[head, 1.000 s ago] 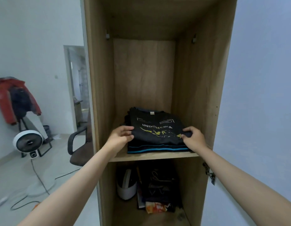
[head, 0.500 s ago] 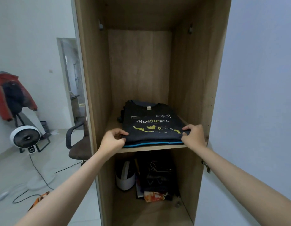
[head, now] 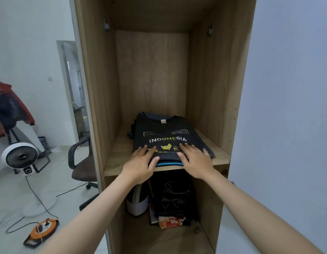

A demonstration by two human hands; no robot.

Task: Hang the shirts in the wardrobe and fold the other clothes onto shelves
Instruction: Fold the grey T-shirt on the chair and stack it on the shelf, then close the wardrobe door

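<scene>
Folded black "INDONESIA" tee [head: 168, 138] tops the stack on the wardrobe shelf [head: 118, 162], collar to the back, long axis front-to-back. Left hand [head: 142, 162] & right hand [head: 194, 160] lie flat on its front edge, fingers straight, gripping nothing. Both equally near; tee lies straight ahead of the fingertips.

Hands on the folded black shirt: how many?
2. Left hand lies flat on the black shirt's front left; right hand lies flat on its front right. Fingers straight, neither gripping.
</scene>
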